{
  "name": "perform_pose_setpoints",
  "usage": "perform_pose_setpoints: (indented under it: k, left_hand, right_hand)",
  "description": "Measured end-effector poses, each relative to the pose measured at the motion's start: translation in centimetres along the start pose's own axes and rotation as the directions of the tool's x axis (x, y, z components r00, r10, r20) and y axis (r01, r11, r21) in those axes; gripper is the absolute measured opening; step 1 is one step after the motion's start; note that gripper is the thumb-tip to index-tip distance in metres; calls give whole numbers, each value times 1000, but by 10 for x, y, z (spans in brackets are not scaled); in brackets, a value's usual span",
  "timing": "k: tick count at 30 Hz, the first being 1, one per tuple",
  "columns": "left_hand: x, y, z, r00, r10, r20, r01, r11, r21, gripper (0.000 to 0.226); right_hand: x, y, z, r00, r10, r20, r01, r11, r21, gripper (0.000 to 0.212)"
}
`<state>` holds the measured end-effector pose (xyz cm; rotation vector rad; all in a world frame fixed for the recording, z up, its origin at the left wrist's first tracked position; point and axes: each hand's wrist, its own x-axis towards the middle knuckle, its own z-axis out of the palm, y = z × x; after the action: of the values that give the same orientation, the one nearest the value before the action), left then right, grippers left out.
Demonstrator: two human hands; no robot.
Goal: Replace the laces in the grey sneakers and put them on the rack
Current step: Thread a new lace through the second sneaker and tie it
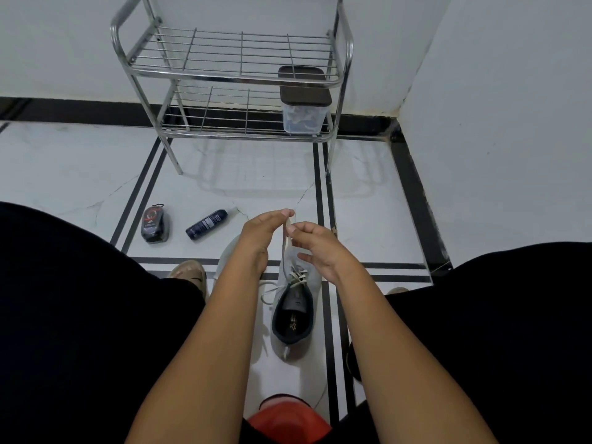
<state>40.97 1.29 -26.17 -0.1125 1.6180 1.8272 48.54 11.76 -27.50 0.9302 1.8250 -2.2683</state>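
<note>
Sneaker [293,310] on floor btwn my knees, toe fwd. L hand [259,233] + R hand [315,246] both pinching pale lace [286,233] above it. Rack [234,75] ahead.

Room corner. Plain white walls [499,75] meet at the right, with a dark skirting band [80,110] along their base. The floor [77,168] is glossy white marble-look tile with thin hairline cracks, crossed by paired black inlay stripes [323,193] forming a rectangular border. Light is soft and even; the polished tiles show a faint reflection. A red stool seat [288,421] shows at the bottom edge.
</note>
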Motion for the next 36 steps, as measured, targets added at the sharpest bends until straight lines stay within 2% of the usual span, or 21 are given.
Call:
perform_pose_setpoints:
  k: [5,7,10,14,18,19,21,23,24,26,28,30,33,34,36]
  left_hand:
    - [3,-7,-1,998,-30,-63,29,999,-22,24]
    - [7,-10,-6,988,-43,-146,30,995,-93,24]
    - [8,-12,-13,955,-88,-283,22,973,-229,27]
    - [7,-26,-19,887,-239,-396,91,929,-359,30]
    - [16,-46,-26,770,-423,-477,248,888,-388,39]
    - [19,-52,-27,767,-393,-507,281,916,-286,40]
    - [21,-57,-25,823,-211,-527,288,955,67,30]
    - [18,-55,-15,913,-55,-405,200,925,323,14]
    - [18,-56,-10,957,-16,-289,134,908,396,19]
    - [20,-63,-3,998,-23,-60,49,878,477,24]
    - [19,-71,0,999,12,44,-34,838,545,21]
    - [18,-77,-2,997,62,37,-72,822,565,17]
    - [22,-80,-3,998,59,-4,-45,795,604,12]
    - [25,-83,-4,999,46,-22,-21,765,644,10]
    - [28,-92,-6,999,14,-41,23,638,770,13]
  right_hand:
    - [5,-1,-5,999,32,13,-32,999,-7,8]
    - [5,-2,-15,999,27,-40,-30,995,-99,6]
    - [7,-1,-35,986,34,-164,-87,941,-326,10]
    - [12,4,-49,941,7,-338,-211,795,-569,14]
    - [16,7,-42,964,-50,-263,-159,685,-711,21]
    - [16,7,-39,968,-67,-242,-139,660,-738,21]
    - [19,9,-32,971,-121,-204,-87,620,-779,16]
    - [21,11,-23,975,-155,-156,-31,605,-795,10]
    - [22,12,-20,978,-161,-135,-7,618,-786,10]
    - [24,15,-19,979,-159,-131,6,659,-752,12]
    - [24,18,-20,979,-144,-146,-6,691,-722,11]
    - [26,23,-23,973,-112,-204,-54,744,-666,5]
    - [38,41,-32,923,17,-384,-213,854,-475,12]
    - [43,49,-35,902,76,-426,-283,849,-447,16]
    - [46,68,-40,882,235,-409,-430,756,-494,25]
